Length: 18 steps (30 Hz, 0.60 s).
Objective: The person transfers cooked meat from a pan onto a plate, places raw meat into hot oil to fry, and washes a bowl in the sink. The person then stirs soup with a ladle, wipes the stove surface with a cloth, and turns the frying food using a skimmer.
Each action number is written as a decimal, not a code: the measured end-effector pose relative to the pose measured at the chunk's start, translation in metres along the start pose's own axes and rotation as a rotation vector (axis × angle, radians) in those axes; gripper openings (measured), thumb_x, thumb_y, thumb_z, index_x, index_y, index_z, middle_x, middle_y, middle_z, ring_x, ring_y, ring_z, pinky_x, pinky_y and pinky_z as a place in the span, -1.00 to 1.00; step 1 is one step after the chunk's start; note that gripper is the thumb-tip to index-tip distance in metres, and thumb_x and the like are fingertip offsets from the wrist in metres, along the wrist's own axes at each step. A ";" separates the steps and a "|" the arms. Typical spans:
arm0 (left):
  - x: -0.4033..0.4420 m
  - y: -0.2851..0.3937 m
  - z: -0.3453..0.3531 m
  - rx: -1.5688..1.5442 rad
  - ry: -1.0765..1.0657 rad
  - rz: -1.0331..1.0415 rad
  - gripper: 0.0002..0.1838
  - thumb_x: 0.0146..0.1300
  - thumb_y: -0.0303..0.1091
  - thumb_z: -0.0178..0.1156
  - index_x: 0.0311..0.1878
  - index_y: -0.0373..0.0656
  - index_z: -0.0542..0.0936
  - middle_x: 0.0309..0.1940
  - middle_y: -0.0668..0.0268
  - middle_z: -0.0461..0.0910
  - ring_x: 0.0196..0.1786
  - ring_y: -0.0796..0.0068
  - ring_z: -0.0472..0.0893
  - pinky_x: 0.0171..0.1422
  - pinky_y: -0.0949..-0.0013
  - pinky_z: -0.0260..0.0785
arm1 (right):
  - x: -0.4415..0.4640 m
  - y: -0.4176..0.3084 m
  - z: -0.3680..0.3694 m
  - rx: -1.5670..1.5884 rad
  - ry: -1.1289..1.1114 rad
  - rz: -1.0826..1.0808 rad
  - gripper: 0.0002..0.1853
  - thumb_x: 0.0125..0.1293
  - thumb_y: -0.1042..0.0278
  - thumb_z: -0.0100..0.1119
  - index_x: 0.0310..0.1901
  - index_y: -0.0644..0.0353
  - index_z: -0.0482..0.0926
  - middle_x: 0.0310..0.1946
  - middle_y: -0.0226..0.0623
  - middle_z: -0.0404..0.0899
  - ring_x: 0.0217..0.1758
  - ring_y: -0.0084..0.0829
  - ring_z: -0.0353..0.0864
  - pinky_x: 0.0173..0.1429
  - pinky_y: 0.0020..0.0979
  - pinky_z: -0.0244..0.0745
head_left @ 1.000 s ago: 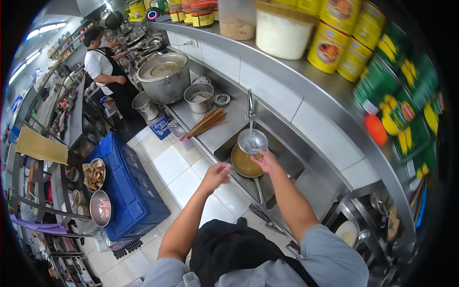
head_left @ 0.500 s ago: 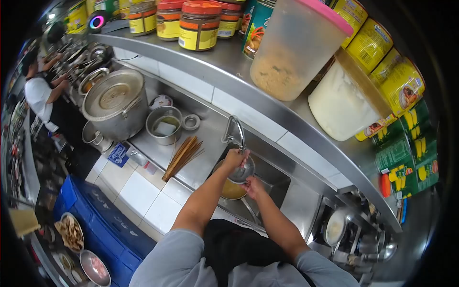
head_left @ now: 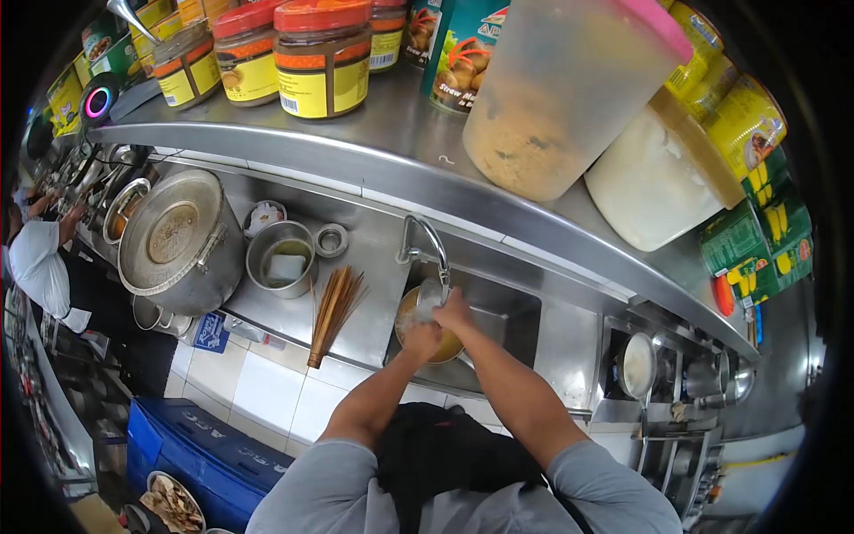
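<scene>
Under the curved faucet point(head_left: 431, 233), my left hand point(head_left: 422, 340) and my right hand point(head_left: 454, 311) are close together over the sink point(head_left: 511, 334). A small clear or metal bowl point(head_left: 429, 295), blurred, is at my right hand, its rim partly hidden by the fingers. My left hand is closed beside it; what it holds, if anything, is hidden. Below both hands a pan point(head_left: 449, 349) with yellowish-brown liquid sits in the sink. Left of the sink, a bundle of thin wooden sticks point(head_left: 334, 319) lies on the steel counter.
A large lidded pot point(head_left: 182, 240) and a smaller pot point(head_left: 281, 259) stand left. The overhead shelf point(head_left: 391, 147) holds jars, tubs and cans. A blue bin point(head_left: 200, 454) is at lower left, a person point(head_left: 40, 267) at far left, a pan on a stove point(head_left: 637, 365) at right.
My left hand has come down from the faucet to the near side of the bowl. My right hand has moved up beside the spout. The camera view has shifted.
</scene>
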<state>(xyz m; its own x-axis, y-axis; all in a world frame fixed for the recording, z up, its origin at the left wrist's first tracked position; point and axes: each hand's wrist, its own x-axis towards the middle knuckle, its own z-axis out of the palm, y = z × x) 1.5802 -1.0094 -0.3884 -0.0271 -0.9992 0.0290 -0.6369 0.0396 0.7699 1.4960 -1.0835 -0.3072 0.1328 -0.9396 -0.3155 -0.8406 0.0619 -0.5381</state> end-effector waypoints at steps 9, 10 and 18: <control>-0.018 0.022 -0.035 0.315 0.374 0.450 -0.61 0.18 -0.31 0.15 0.11 -0.09 0.49 -0.19 0.09 0.66 -0.07 0.19 0.65 0.00 0.08 0.45 | 0.062 0.057 -0.004 0.109 -0.537 0.088 -0.29 0.07 0.22 0.19 0.26 0.26 0.20 -0.22 0.11 0.61 -0.16 -0.19 0.68 -0.07 -0.36 0.54; -0.011 0.013 -0.034 0.487 0.420 0.479 -0.61 0.19 -0.29 0.15 0.10 -0.10 0.48 -0.24 0.07 0.66 -0.13 0.15 0.66 -0.04 0.06 0.46 | 0.033 0.024 -0.021 0.327 -0.417 0.438 -0.29 0.08 0.20 0.19 0.27 0.25 0.21 -0.21 0.10 0.61 -0.15 -0.20 0.68 -0.04 -0.40 0.53; -0.010 0.048 -0.039 0.112 0.285 0.540 -0.64 0.18 -0.26 0.13 0.05 -0.14 0.51 -0.23 0.06 0.65 -0.17 0.12 0.67 -0.07 0.00 0.45 | 0.016 0.062 -0.043 0.578 -0.528 0.483 -0.49 0.26 0.25 -0.04 0.24 0.22 0.31 -0.03 0.05 0.51 0.06 -0.01 0.57 -0.10 -0.03 0.59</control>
<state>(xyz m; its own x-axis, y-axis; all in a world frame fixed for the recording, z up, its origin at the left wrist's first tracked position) 1.5804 -0.9975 -0.3269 -0.1714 -0.7987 0.5768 -0.6680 0.5245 0.5278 1.4232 -1.1094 -0.3118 0.1779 -0.5007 -0.8471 -0.4927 0.6999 -0.5171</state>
